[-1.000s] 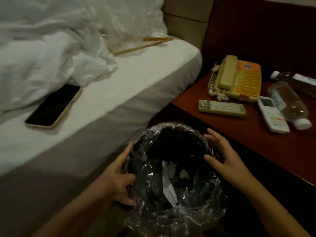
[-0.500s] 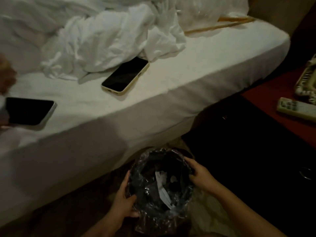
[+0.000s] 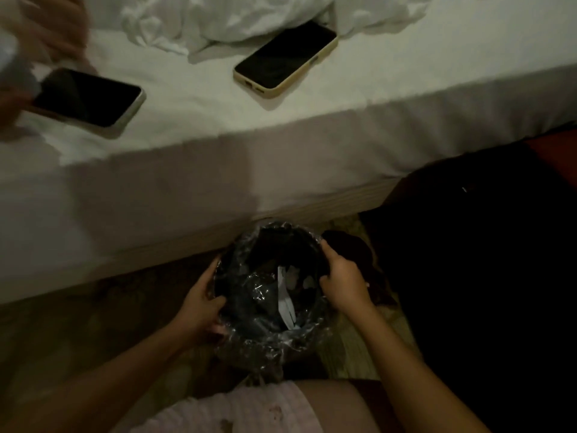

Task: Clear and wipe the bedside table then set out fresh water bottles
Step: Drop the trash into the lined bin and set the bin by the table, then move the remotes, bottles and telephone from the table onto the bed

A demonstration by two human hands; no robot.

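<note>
A small black waste bin (image 3: 249, 326) lined with a clear plastic bag stands on the floor beside the bed. White paper scraps (image 3: 285, 301) lie inside it. My left hand (image 3: 199, 304) grips the bin's left rim and my right hand (image 3: 340, 276) grips its right rim. The bedside table shows only as a dark side panel (image 3: 468, 245) and a red-brown corner (image 3: 559, 151) at the right edge. No water bottles are in view.
The white bed (image 3: 281, 182) fills the upper half, its edge just behind the bin. Two phones lie on it, one in a beige case (image 3: 285, 59), one light-edged (image 3: 89, 100). Another person's blurred hand (image 3: 28, 57) is at the upper left. Patterned carpet (image 3: 78, 323) surrounds the bin.
The bin has gone down from beside the tabletop to the floor by the bed, both hands still on its rim. The view turned left, so telephone, remotes and bottles left the frame.
</note>
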